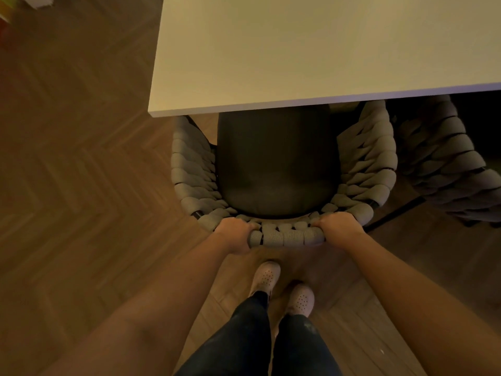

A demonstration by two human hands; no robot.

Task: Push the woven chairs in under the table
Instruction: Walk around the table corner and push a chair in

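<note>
Woven chair (276, 164) sits w/ seat front under the table (298, 50) edge, back rail & most of the seat out. Left hand (235, 234) & right hand (337, 225) are apart, each curled round the top back rail. Risks, imo: an uneven shove could skew it into the second woven chair (447, 164) just beside it on the right; armrests might catch the tabletop edge; legs may scrape the wood floor (81, 158). No containers in view, so no contents to report.

A woven chair (276, 164) stands on the herringbone wood floor (81, 185), partly under the white table (311, 50). A second chair (447, 164) stands just beside it.
</note>
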